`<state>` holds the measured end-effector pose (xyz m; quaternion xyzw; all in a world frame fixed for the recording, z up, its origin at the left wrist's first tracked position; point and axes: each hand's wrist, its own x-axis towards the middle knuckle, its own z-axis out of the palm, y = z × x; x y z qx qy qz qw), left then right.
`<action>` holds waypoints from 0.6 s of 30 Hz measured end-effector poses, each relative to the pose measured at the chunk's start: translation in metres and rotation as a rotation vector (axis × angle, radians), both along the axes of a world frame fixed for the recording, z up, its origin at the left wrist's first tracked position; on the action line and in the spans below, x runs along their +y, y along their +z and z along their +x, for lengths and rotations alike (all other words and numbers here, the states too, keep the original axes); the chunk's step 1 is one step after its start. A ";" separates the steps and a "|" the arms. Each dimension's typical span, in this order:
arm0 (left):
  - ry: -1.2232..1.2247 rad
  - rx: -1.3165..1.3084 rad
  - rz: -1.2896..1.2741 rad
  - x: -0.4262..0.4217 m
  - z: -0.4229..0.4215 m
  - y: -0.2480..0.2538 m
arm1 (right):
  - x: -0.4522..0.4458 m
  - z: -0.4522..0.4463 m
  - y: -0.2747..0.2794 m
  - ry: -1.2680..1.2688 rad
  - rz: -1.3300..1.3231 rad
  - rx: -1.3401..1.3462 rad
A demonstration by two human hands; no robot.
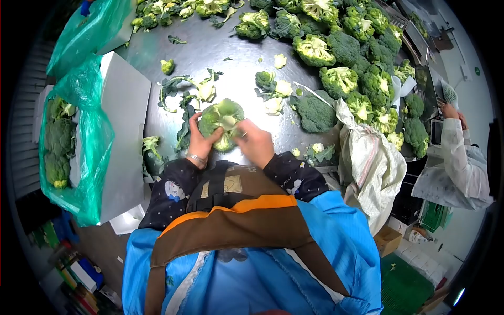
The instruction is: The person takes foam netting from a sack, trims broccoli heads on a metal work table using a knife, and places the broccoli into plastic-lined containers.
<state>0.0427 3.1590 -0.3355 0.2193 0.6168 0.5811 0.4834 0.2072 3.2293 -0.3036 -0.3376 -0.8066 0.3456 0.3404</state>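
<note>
Two-handed above the bench's (205, 42) near edge, clasping a broccoli (215, 116) in the left hand (200, 142) and curling the right hand (257, 144) beside its stem (229, 122), too blurred to tell if around a blade, likely trimming and next needing a steady hold while cutting.

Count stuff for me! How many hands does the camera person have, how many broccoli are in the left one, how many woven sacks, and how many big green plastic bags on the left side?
Left hand and right hand: 2
Held broccoli: 1
Woven sack: 1
Green plastic bags: 2
Total: 6
</note>
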 end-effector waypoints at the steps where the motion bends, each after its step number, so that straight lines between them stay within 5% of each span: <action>1: -0.014 -0.018 0.025 0.000 -0.002 -0.001 | -0.002 0.003 -0.002 -0.003 -0.064 0.093; 5: 0.003 -0.397 -0.008 -0.010 -0.008 0.012 | 0.021 0.033 0.006 -0.388 -0.440 0.217; 8: 0.078 -0.785 0.044 -0.019 -0.013 0.017 | 0.024 0.050 -0.003 -0.327 -0.441 0.061; 10: 0.009 -0.736 0.079 -0.021 -0.009 0.027 | 0.014 0.048 -0.014 -0.176 -0.558 0.076; 15: -0.148 -0.621 0.185 -0.024 0.000 0.035 | 0.005 0.036 0.003 0.149 -1.455 0.528; 18: -0.450 -0.144 0.112 -0.021 -0.018 0.064 | 0.007 0.033 0.020 0.177 -1.378 0.414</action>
